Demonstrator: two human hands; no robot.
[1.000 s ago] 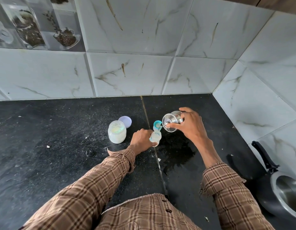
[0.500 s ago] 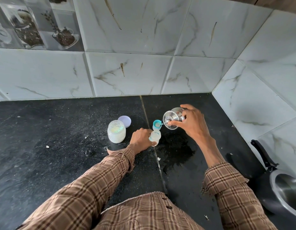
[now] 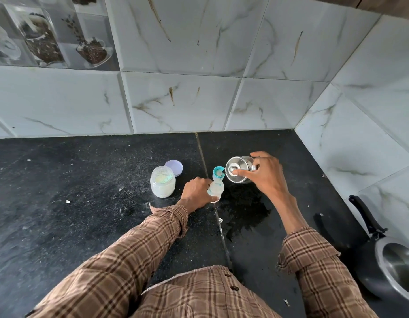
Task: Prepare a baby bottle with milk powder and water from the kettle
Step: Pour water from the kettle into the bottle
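Observation:
A small clear baby bottle (image 3: 215, 188) stands on the black counter, gripped at its side by my left hand (image 3: 196, 193). My right hand (image 3: 266, 174) holds a small steel kettle (image 3: 237, 169) tilted toward the bottle, thumb pressed on its lid. Its spout is over the bottle's mouth. The bottle's teal cap (image 3: 218, 172) lies just behind the bottle. A glass jar of milk powder (image 3: 162, 185) stands open to the left, with its lilac lid (image 3: 174, 167) lying behind it.
A wet patch (image 3: 242, 210) spreads on the counter (image 3: 84, 203) in front of the bottle. A black pot with a long handle (image 3: 382, 249) sits at the right edge. Tiled walls close the back and right side.
My right hand has tipped the kettle a little further over the bottle. My left hand and the bottle have stayed in place.

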